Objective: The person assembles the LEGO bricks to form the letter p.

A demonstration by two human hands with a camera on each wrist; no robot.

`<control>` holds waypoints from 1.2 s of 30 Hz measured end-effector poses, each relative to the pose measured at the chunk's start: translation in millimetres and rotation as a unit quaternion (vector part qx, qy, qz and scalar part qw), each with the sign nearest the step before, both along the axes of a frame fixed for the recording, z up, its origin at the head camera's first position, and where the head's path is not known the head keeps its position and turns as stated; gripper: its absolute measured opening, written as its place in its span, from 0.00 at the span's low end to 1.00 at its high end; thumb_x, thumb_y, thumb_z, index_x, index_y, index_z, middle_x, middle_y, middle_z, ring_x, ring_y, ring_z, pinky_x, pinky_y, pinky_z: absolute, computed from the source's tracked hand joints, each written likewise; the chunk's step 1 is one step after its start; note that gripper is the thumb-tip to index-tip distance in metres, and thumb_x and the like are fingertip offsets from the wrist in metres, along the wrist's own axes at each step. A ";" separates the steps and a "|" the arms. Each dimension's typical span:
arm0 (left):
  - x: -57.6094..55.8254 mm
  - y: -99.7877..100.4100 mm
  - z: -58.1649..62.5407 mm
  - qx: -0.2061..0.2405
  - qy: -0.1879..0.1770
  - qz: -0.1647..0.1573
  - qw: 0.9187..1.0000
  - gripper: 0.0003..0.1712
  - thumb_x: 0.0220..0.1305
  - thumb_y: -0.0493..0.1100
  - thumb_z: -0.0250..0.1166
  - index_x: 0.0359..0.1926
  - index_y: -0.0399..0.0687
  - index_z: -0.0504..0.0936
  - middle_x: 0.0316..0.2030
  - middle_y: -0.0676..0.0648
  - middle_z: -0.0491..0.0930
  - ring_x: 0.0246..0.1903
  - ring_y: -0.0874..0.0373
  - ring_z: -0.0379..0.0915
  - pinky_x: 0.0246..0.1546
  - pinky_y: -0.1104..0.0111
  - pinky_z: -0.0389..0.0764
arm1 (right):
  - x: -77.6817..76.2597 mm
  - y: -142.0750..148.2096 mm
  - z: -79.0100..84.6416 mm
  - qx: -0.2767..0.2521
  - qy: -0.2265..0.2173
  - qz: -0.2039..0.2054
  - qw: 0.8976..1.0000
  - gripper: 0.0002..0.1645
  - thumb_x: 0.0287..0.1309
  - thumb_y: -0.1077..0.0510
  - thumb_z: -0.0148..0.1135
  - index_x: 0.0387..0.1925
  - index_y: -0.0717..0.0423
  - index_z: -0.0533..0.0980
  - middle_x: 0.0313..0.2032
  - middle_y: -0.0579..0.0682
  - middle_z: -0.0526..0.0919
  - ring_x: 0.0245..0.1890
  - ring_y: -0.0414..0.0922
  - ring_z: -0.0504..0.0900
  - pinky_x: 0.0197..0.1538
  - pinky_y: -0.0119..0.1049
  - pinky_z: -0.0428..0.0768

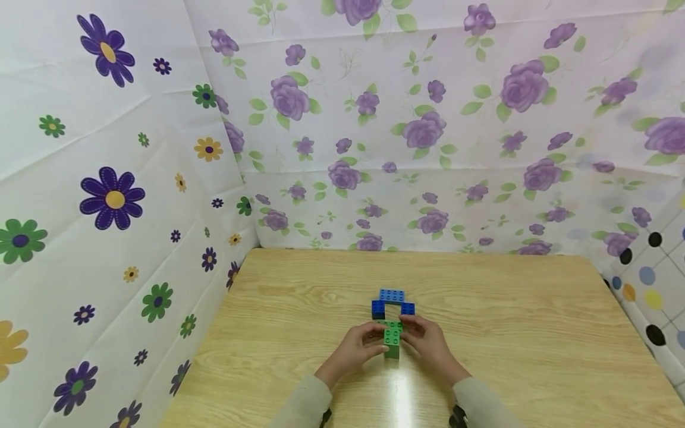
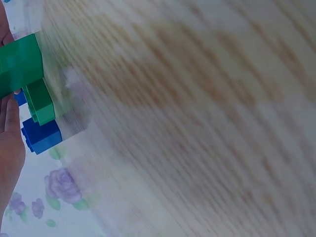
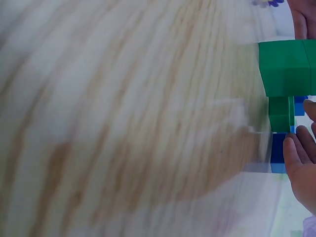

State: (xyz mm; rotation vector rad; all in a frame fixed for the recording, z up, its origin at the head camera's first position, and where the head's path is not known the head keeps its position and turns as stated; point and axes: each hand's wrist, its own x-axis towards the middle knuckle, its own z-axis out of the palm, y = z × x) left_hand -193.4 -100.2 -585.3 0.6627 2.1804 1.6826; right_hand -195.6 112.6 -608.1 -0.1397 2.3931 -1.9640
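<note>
A tall green toy block with studs on top stands between both hands. Right behind it lies a lower green brick, set crosswise. My left hand has its thumb at the tall block's left side and its fingers curved to the lower brick's left end. On the other side, my right hand bends its index finger and thumb round the right side of the green pieces. Beyond them sit a dark blue brick on the left, another dark blue brick on the right and a lighter blue brick across the back.
The wooden table extends around the bricks to all sides. A flowered cloth hangs along its back edge, another flowered cloth on the left, and a dotted cloth on the right.
</note>
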 end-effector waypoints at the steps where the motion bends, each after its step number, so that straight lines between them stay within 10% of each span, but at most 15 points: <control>1: 0.2 0.1 -0.1 0.001 0.000 0.000 1.000 0.20 0.63 0.37 0.66 0.56 0.44 0.77 0.52 0.47 0.78 0.54 0.54 0.75 0.55 0.70 0.77 | -0.5 -1.0 -0.4 0.005 0.001 -0.002 1.000 0.24 0.52 0.72 0.67 0.54 0.66 0.76 0.54 0.60 0.79 0.56 0.55 0.78 0.54 0.34 0.80; 36: 1.9 0.3 -1.1 0.015 -0.011 -0.003 1.000 0.20 0.63 0.37 0.65 0.57 0.45 0.76 0.54 0.45 0.77 0.57 0.51 0.73 0.55 0.72 0.76 | -0.4 -6.5 -10.6 0.118 0.079 -0.012 0.990 0.19 0.55 0.69 0.67 0.50 0.61 0.80 0.48 0.55 0.83 0.48 0.52 0.82 0.49 0.41 0.83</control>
